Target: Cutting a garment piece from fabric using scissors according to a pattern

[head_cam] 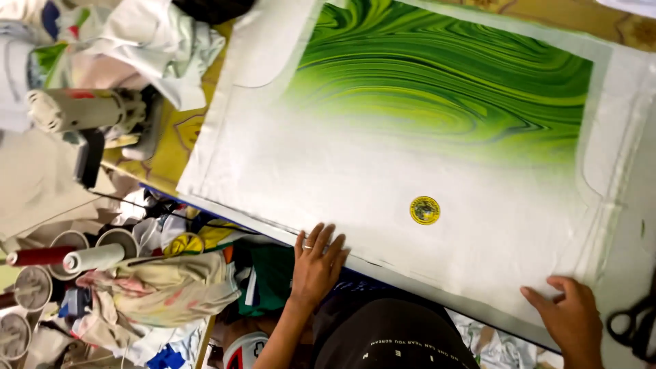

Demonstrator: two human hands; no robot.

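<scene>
A large white fabric panel (355, 171) lies flat on the table. Its far half is printed with green and yellow marbled swirls (444, 82), and a small round yellow emblem (425, 210) sits near its middle. My left hand (318, 263) rests flat on the panel's near edge with fingers spread and a ring on one finger. My right hand (570, 318) presses on the near right corner of the panel, fingers apart. Neither hand holds anything.
Black scissors (632, 324) lie at the right edge. A white handheld machine (82, 109) and heaped cloth (157, 41) sit at the far left. Thread cones (92, 258) and fabric scraps (164, 287) crowd the lower left. A dark cap brim (393, 335) shows at the bottom.
</scene>
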